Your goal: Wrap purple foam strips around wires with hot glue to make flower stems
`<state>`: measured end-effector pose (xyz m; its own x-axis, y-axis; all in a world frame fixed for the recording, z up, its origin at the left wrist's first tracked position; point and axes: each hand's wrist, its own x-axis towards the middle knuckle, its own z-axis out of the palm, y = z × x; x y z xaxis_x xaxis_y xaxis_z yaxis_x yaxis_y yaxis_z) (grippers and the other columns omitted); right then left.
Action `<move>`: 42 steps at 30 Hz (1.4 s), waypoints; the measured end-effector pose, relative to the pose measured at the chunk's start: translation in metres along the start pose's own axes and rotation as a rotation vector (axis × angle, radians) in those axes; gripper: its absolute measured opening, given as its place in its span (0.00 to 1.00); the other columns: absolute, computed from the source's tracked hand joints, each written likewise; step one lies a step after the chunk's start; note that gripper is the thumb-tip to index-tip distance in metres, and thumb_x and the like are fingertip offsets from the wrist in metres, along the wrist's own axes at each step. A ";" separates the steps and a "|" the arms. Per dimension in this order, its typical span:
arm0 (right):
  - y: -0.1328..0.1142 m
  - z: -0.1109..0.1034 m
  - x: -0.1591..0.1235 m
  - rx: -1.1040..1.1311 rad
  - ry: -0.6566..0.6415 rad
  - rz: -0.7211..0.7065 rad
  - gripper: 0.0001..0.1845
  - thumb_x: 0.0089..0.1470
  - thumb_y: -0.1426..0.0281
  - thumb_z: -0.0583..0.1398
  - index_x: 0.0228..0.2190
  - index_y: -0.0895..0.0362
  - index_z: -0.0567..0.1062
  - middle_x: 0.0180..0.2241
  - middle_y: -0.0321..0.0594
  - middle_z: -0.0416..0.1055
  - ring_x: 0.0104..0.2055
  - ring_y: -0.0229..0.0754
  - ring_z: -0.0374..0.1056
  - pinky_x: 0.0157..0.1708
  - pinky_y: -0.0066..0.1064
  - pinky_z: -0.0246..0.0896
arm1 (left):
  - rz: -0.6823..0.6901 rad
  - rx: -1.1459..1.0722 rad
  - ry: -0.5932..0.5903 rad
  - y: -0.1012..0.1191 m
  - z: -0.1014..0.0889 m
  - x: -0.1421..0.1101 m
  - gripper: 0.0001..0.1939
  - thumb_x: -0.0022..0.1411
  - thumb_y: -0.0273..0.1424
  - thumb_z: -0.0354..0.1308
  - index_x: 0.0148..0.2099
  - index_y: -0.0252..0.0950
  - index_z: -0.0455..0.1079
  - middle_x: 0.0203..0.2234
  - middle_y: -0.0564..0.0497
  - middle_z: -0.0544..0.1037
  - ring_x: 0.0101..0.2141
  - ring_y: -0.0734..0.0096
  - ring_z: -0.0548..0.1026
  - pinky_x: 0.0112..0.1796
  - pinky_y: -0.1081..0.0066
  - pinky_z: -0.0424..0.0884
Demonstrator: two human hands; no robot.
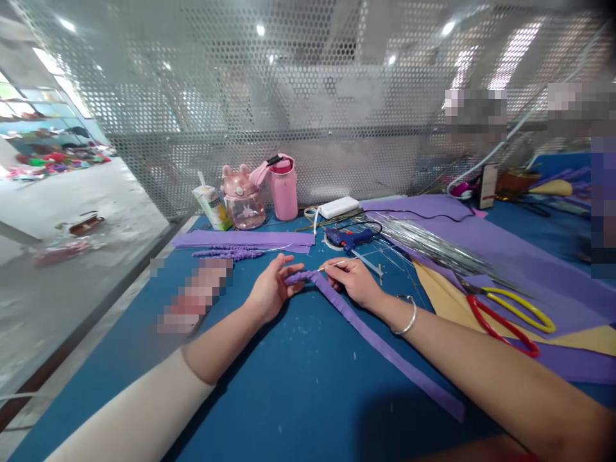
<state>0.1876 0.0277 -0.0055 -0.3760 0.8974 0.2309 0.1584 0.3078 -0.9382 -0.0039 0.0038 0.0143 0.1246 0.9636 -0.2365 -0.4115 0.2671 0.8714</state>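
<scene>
My left hand (270, 290) is curled around the gathered, twisted end of a purple strip (385, 346), which looks like paper or felt. The flat rest of that strip runs down to the right over the table, passing beneath my right hand (355, 281). Thumb and forefinger of the right hand pinch a thin silvery wire (342, 262) where the strip turns from flat to twisted. A silver bangle (409, 316) circles the right wrist. Beyond the left hand lie purple twisted pieces (226, 253) and a stack of flat purple strips (240, 239).
A blue glue gun (353, 239) and a white power bank (339, 207) lie past my right hand. Scissors (505, 311) with red and yellow handles, silvery wires (428, 247) and purple sheets (568, 289) are at right. A pink bottle (283, 192), a clear cup (245, 208) and a drink carton (213, 208) stand behind.
</scene>
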 end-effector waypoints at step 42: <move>-0.020 0.018 -0.015 -0.568 0.083 -0.299 0.01 0.53 0.71 0.59 0.30 0.56 0.70 0.29 0.39 0.68 0.30 0.39 0.64 0.31 0.30 0.60 | 0.379 0.511 -0.115 -0.019 -0.004 -0.013 0.13 0.62 0.35 0.52 0.48 0.38 0.59 0.24 0.58 0.65 0.21 0.78 0.65 0.24 0.76 0.61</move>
<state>0.1732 0.0026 0.0050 -0.4103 0.7613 0.5021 0.5246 0.6474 -0.5529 -0.0012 -0.0139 -0.0012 0.1625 0.9752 0.1502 0.0322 -0.1574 0.9870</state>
